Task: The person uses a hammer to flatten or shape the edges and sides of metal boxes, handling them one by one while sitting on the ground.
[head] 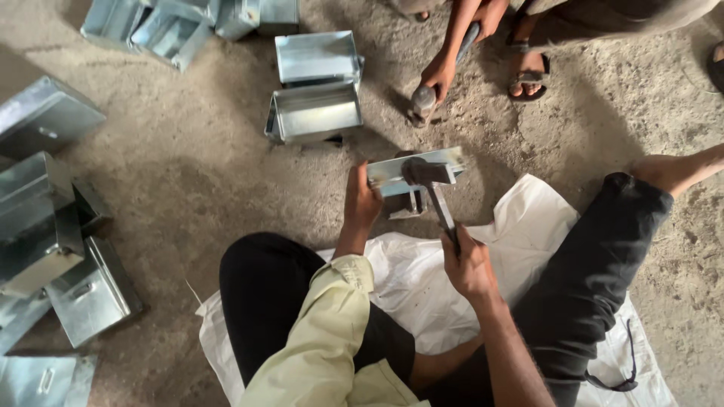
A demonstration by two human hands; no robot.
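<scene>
Two hands: left hand [362,202] grips metal strip [416,170], right hand [467,265] hammer [431,185].

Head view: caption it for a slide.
Seated person's left hand steadies a sheet-metal piece; right hand holds a hammer on it.

Silvery-grey metal sheet piece [416,170], dark hammer [427,175], white sack [422,283], pale yellow sleeve [320,332].

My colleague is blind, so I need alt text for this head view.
Seen from above, a seated person's right hand holds a hammer on a sheet-metal piece steadied by the left hand; metal boxes lie around.
</scene>
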